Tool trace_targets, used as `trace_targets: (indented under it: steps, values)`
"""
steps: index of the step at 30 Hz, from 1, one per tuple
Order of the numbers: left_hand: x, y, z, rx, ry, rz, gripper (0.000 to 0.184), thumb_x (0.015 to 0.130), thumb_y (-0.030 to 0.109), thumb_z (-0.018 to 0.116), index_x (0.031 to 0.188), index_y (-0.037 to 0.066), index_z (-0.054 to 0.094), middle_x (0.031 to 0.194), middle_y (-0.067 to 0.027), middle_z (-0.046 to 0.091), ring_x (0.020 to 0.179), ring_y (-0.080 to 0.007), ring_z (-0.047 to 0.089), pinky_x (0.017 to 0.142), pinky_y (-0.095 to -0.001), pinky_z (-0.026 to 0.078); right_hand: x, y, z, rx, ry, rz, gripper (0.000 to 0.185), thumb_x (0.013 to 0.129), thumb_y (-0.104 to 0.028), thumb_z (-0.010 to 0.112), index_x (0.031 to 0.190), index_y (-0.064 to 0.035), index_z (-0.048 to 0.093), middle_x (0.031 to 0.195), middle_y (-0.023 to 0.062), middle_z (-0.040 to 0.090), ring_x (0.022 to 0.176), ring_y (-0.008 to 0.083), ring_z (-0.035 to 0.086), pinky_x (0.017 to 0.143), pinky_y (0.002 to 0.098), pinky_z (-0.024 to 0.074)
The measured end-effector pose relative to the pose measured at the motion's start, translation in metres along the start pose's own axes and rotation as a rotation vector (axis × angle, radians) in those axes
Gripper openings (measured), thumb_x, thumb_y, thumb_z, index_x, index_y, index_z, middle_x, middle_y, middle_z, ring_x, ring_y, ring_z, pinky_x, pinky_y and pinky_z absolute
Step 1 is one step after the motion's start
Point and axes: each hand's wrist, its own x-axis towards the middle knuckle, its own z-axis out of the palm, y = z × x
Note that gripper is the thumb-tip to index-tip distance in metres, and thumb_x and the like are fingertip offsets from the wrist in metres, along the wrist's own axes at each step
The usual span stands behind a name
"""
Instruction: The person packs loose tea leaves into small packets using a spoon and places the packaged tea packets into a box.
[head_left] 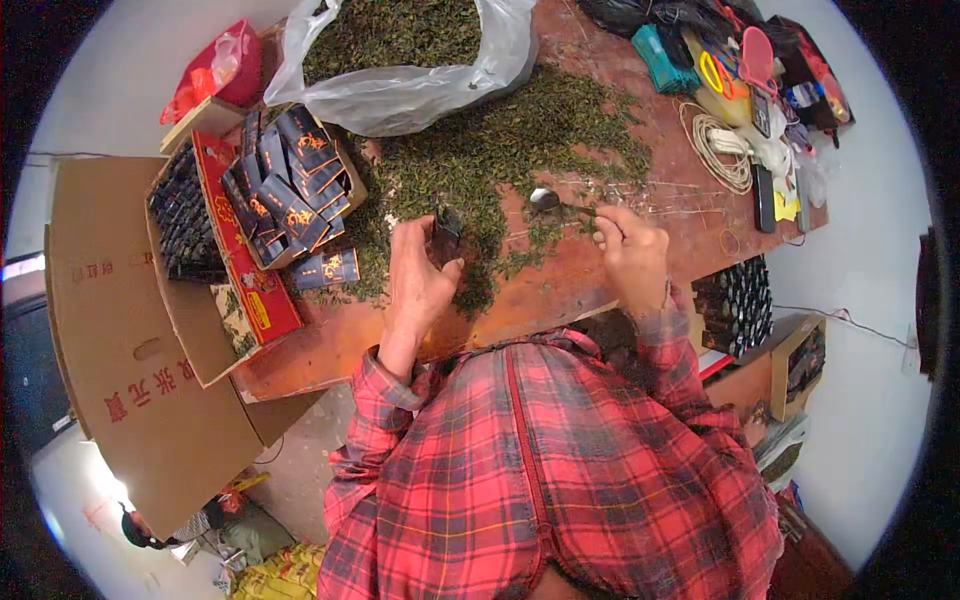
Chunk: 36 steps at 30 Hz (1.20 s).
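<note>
My left hand [420, 275] is closed around a small dark packet [446, 232], held upright over the tea leaves; its contents are hidden. In my right hand [635, 250] a spoon [545, 199] is gripped by its dark handle, the shiny bowl pointing left toward the packet and apart from it. Loose dried tea leaves [520, 135] lie spread across the reddish wooden table [660, 225] beneath and beyond both hands. Left of my left hand, a box holds a pile of dark packets with orange lettering [295, 185], and another such packet [326, 269] lies flat on the table.
A clear plastic bag [390, 100] full of leaves stands at the back. Leftward are a large cardboard box [140, 330] with dark packets inside and a pink basket [235, 65]. A coiled white cord [720, 150], yellow-handled scissors [711, 73] and other clutter occupy the right side.
</note>
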Motion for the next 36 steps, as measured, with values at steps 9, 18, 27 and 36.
trace_targets:
  steps: [9,18,27,36]
  values:
    - [0.001,0.004,0.004,-0.047,-0.033,-0.073,0.066,0.073,0.008,0.085,0.131,-0.003,0.055,0.119,-0.02,0.058,0.113,-0.0378,0.061,0.099,-0.0426,0.05,0.026,0.019,0.037,0.099,0.045,-0.022,0.015,0.098,-0.005,0.063,0.106,0.0015,0.074,0.087,0.0173,0.077,0.075,0.0218,0.077,0.066,0.0339,0.0602]
    - [0.008,0.004,0.012,0.004,-0.055,-0.126,0.067,0.072,0.01,0.086,0.13,-0.004,0.056,0.122,-0.022,0.059,0.115,-0.0394,0.06,0.101,-0.0434,0.049,0.048,0.039,0.074,0.341,0.042,0.114,0.017,0.1,-0.007,0.064,0.109,0.003,0.074,0.088,0.013,0.078,0.077,0.0166,0.076,0.068,0.0298,0.0596]
    - [0.017,0.006,0.016,-0.067,-0.043,-0.101,0.062,0.075,0.011,0.084,0.129,-0.001,0.056,0.12,-0.0228,0.059,0.116,-0.0432,0.058,0.1,-0.0468,0.048,0.043,0.044,0.065,0.457,0.092,0.127,0.015,0.101,0.001,0.061,0.108,0.0059,0.073,0.09,0.0107,0.078,0.08,0.0155,0.076,0.073,0.0287,0.0608]
    - [0.023,0.002,0.021,-0.061,-0.049,-0.074,0.062,0.075,0.011,0.084,0.129,-0.001,0.057,0.12,-0.0232,0.06,0.117,-0.0431,0.058,0.102,-0.0467,0.048,0.037,0.044,0.046,0.443,0.088,0.094,0.015,0.1,0.0,0.062,0.109,0.0052,0.073,0.093,0.01,0.078,0.083,0.0145,0.075,0.075,0.0288,0.0606]
